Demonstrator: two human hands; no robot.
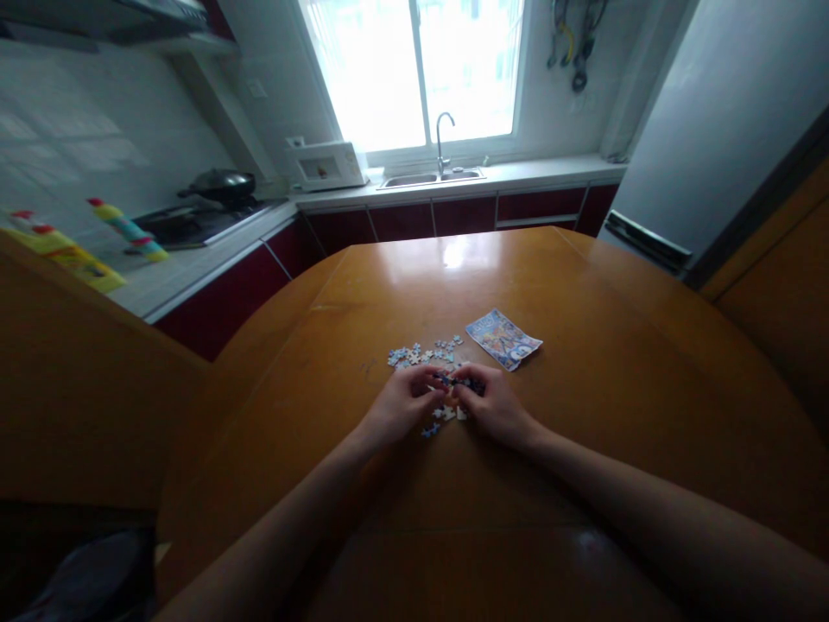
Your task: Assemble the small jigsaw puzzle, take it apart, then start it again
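My left hand (402, 403) and my right hand (493, 403) rest close together on a round wooden table (583, 285), fingertips meeting. Both pinch small dark jigsaw pieces (453, 380) between them. Several loose blue and white puzzle pieces (420, 352) lie scattered just beyond my fingers, and a few more (446, 415) lie between my hands. A colourful printed puzzle picture card (503, 339) lies flat to the right of the loose pieces.
Behind the table runs a kitchen counter with a sink and tap (440, 142), a white microwave (325, 166), a wok on a stove (220, 186) and bottles (126, 229) at left. A grey fridge (712, 121) stands at right.
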